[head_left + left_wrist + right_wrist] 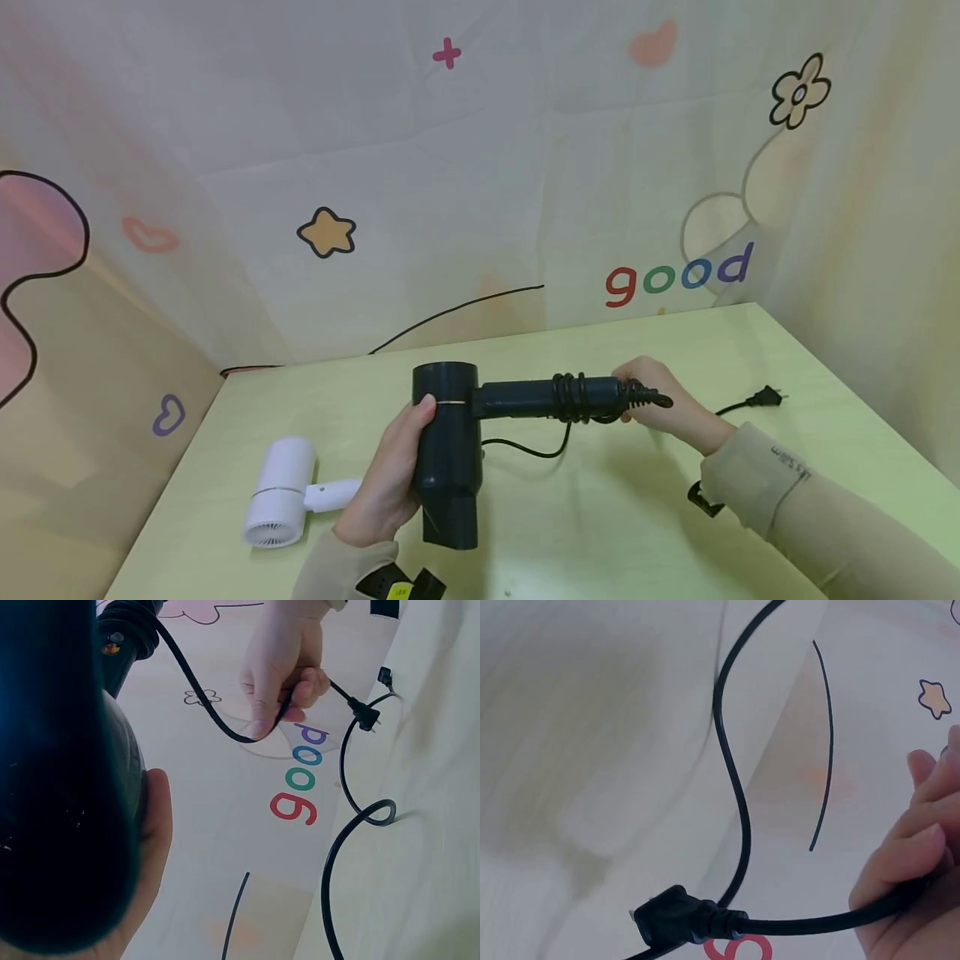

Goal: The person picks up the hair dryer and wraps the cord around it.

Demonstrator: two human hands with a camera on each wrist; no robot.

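Observation:
A black hair dryer (448,458) is held above the table by my left hand (390,479), which grips its barrel with the thumb across the side. Its handle points right, and a black cord (573,397) is wound round that handle. At the handle's end, my right hand (663,396) holds the cord. The left wrist view shows the right thumb and fingers (262,712) pinching the cord. In the right wrist view, the cord runs out of the curled right hand (911,877) to a plug (671,915). Dryer and cord partly hide both hands in the head view.
A white hair dryer (281,492) lies on the pale green-yellow table (600,517), left of my left hand, which hides its handle's end. The black plug (767,397) shows towards the right side. A printed curtain (480,183) hangs behind the table.

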